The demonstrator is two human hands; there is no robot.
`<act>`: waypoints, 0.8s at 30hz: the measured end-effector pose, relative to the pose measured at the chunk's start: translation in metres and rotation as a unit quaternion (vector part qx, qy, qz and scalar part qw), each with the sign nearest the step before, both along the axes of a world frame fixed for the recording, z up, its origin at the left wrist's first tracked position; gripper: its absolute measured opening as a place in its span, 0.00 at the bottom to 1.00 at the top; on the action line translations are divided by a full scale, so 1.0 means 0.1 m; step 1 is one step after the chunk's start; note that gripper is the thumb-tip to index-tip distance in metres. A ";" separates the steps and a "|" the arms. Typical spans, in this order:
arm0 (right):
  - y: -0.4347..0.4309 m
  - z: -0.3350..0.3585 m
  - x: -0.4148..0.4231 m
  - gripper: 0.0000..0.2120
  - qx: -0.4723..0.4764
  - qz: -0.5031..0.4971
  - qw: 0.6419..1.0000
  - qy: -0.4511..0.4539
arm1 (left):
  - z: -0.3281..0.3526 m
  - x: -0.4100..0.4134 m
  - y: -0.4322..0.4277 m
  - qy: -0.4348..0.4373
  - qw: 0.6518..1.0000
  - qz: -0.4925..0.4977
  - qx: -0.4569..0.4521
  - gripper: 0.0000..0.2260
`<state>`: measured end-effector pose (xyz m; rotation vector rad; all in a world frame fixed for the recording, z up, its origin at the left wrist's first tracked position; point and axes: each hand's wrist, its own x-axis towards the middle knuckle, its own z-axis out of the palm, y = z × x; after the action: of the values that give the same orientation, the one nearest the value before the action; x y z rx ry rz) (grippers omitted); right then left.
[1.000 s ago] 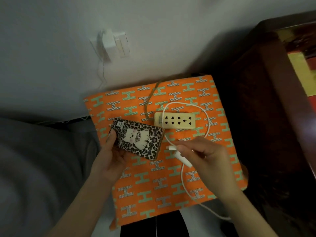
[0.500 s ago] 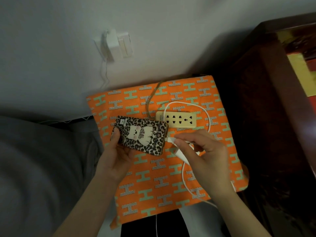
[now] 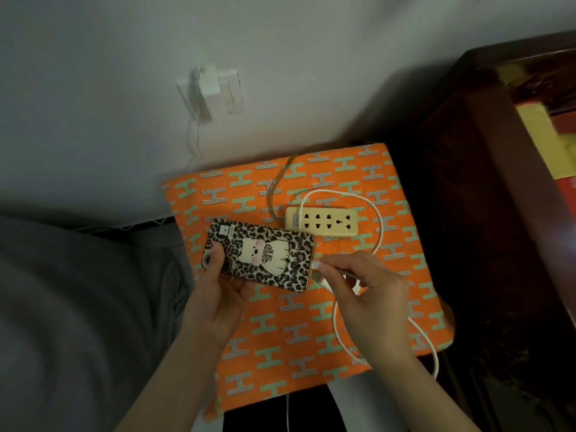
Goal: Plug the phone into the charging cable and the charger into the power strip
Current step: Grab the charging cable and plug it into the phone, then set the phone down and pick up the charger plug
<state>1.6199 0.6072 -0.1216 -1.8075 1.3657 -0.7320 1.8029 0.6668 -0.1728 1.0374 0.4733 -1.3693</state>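
Left hand [image 3: 215,294] grasps phone [image 3: 260,254]; right hand [image 3: 371,294] pinches charging cable [image 3: 378,226] plug at phone's right end, power strip [image 3: 321,221] beyond.

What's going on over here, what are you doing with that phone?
A person is plugging in a phone. The left hand holds the phone, in its leopard-print case, over an orange patterned cushion. The right hand pinches the end of a white charging cable right at the phone's edge; whether it is fully in cannot be told. The cable loops around a cream power strip lying on the cushion, whose sockets are all empty.
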 end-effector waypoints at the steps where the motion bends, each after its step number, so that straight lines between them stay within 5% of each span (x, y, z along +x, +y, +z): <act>1: 0.02 0.00 0.00 0.05 0.001 0.000 1.000 -0.005 | -0.02 0.00 0.02 -0.001 1.000 -0.005 -0.003 0.24; 7: 0.06 -0.13 -0.20 0.08 0.126 0.102 0.987 0.014 | -0.08 0.41 0.07 -0.137 0.973 -0.185 0.035 0.25; 10: -0.09 -0.37 -0.37 0.14 0.096 0.053 0.984 0.143 | -0.16 0.59 0.03 -0.210 0.938 -0.270 0.062 0.22; 16: -0.17 -0.71 -0.30 0.26 0.049 0.141 0.920 0.363 | -0.37 0.54 -0.13 -0.316 0.870 -0.370 0.074 0.12; 18: -0.21 -0.69 -0.27 0.21 0.019 0.152 0.921 0.358 | -0.38 0.52 -0.24 -0.452 0.767 -0.449 0.077 0.15; 21: -0.34 -0.62 -0.35 0.07 0.054 0.056 0.972 0.222 | -0.33 0.52 -0.42 -0.639 0.459 -0.607 0.111 0.23; 23: -0.45 -0.54 -0.47 0.17 0.120 -0.055 0.984 0.117 | -0.26 0.50 -0.54 -0.706 0.289 -0.631 0.140 0.25; 24: -0.51 -0.51 -0.54 0.20 0.137 -0.097 0.983 0.074 | -0.23 0.49 -0.60 -0.733 0.252 -0.617 0.137 0.26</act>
<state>1.5659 0.5558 -0.1727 -1.5508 1.6692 -0.4859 1.8514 0.6073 -0.1959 2.6087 -2.0672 -0.6074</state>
